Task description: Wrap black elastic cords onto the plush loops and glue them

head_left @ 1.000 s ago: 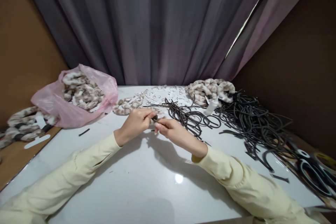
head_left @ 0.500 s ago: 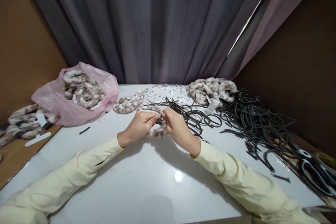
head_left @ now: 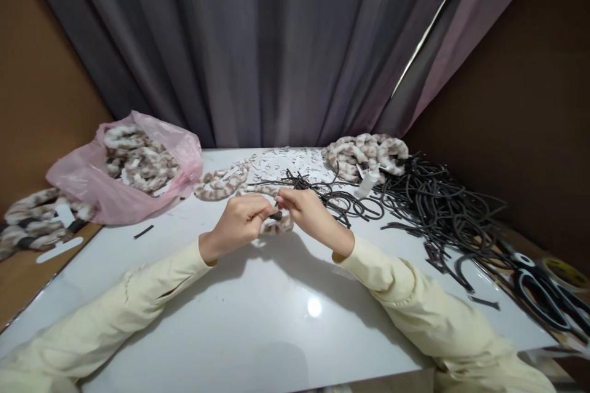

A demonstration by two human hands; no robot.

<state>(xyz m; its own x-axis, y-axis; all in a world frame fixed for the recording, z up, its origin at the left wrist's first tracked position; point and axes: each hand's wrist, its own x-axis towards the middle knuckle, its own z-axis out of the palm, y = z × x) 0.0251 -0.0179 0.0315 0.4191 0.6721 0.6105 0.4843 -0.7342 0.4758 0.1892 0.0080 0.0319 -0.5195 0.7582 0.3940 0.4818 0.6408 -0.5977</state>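
My left hand (head_left: pixel 240 221) is closed, its thumb and fingers pinching a short black piece (head_left: pixel 276 215). Right beside it, my right hand (head_left: pixel 308 212) pinches at the upper end of the same black piece, fingertips almost meeting those of the left. A fluffy brown-and-white striped ring (head_left: pixel 278 226) hangs just below and behind the fingers, at the black piece. Fingers hide most of the joint between the two. Behind the hands lie another fluffy striped strip (head_left: pixel 224 183) and thin black cords (head_left: pixel 341 199).
On the left, a pink plastic bag (head_left: pixel 122 202) holds fluffy rings; tagged rings (head_left: pixel 39 221) lie beside it. White hook tags (head_left: pixel 290 163), a fluffy pile (head_left: pixel 369 153) and a small clear bottle (head_left: pixel 367 183) stand at the back. Right: tangled black cords (head_left: pixel 442 196), scissors (head_left: pixel 539 298), tape roll (head_left: pixel 565 273).
My fingers have shifted on the black piece: the left hand has turned and moved slightly down-left, the right fingertips now sit above. More of the black piece shows. The view has shifted slightly.
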